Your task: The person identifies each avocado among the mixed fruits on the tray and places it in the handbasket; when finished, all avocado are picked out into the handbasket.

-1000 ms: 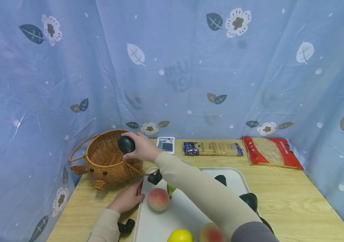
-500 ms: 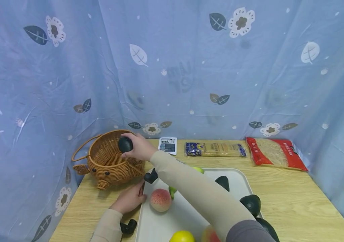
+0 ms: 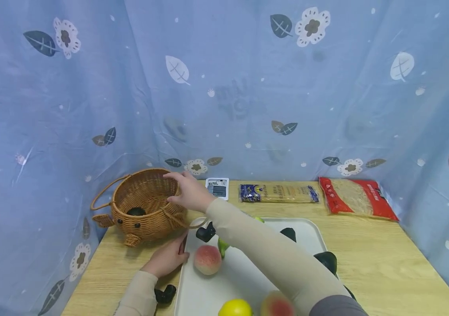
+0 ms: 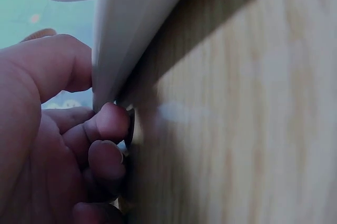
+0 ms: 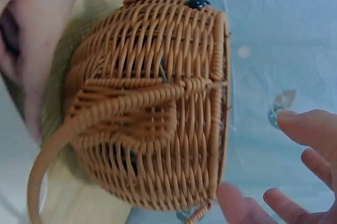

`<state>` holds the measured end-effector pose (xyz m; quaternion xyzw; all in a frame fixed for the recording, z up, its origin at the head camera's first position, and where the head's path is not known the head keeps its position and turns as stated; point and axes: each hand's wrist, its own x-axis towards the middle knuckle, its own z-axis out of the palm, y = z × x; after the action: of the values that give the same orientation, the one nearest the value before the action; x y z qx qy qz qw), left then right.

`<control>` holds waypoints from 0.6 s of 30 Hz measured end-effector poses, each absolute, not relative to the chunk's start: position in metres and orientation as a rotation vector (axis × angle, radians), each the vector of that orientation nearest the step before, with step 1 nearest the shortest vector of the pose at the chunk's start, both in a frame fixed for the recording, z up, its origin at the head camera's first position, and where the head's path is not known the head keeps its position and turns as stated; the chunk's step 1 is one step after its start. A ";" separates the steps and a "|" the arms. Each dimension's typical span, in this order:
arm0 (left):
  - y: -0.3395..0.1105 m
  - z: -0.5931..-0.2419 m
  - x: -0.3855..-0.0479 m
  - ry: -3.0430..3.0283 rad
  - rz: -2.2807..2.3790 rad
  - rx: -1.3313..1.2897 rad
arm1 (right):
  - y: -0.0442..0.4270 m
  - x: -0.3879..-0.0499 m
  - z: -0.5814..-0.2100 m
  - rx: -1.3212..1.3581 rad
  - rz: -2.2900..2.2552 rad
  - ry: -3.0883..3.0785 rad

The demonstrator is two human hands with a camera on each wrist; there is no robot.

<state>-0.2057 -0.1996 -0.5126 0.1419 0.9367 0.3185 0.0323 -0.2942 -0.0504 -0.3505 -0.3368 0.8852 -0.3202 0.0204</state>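
Note:
My right hand (image 3: pixel 190 193) hovers over the right rim of a pig-shaped wicker basket (image 3: pixel 155 224), holding nothing, its thumb and fingers spread apart. In the right wrist view its fingertips (image 5: pixel 300 126) are beside the basket's rim. Inside the basket sits a dark rounded fruit (image 3: pixel 136 211), perhaps an avocado, mostly hidden by the front wall. My left hand (image 3: pixel 166 260) grips the left edge of a white tray (image 3: pixel 232 281); the left wrist view shows thumb and curled fingers at the tray's rim (image 4: pixel 126 29). A peach (image 3: pixel 207 260) lies on the tray near that hand.
The tray also bears a yellow lemon (image 3: pixel 236 308), a second peach (image 3: pixel 277 306), a green item (image 3: pixel 222 247) partly under my right sleeve, and dark fruits (image 3: pixel 326 262) at right. Behind lie a small white pack (image 3: pixel 217 188), a noodle packet (image 3: pixel 279 193) and a red bag (image 3: pixel 358 198).
The dark fruit has left my right hand and now lies in the basket. The right hand's fingers have spread over the rim. My left hand stays at the tray's edge.

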 end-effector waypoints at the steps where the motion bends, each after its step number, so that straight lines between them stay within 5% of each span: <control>1: -0.200 -0.512 -0.206 2.880 0.988 0.444 | -0.045 -0.292 -0.349 -1.040 -0.992 2.751; 18: -0.198 -0.510 -0.203 2.842 0.972 0.295 | 0.065 -0.251 -0.344 -0.914 -1.077 2.787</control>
<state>-0.2033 -0.1975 -0.5096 0.0976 0.9399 0.3213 0.0619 -0.2507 0.0649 -0.3440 -0.2925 0.8920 -0.3446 0.0088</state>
